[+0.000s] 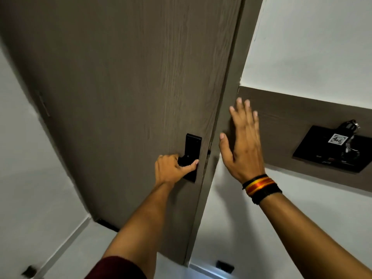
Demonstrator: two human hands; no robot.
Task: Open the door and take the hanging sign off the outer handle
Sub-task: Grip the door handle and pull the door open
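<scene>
Fingers of the left hand (174, 168) are curled tight around the black inner handle (186, 161), thumb pressed along its underside, just below the black lock plate (192, 150). The grey-brown wooden door (124, 87) seems barely off its frame, its edge running up toward one o'clock from the handle.

At about three o'clock from that grip, the right hand (242, 141) is spread flat and empty, palm toward the dark frame and wall panel (285, 125), fingers pointing up; whether it actually touches the surface I cannot tell. A striped black, red and yellow wristband (260, 187) sits on that wrist. Further out at three o'clock a black key-card holder (330, 153) hangs on the panel, with a small tag and keys.

The hanging sign is nowhere to be seen; it should be on the far side of the door, on the outer handle, hidden by the leaf itself.

So this looks like the opening step, hardly begun. Next, I'd judge, the handle needs to be pulled inward to swing the door wide, then the free right hand can reach round the edge for the sign.
</scene>
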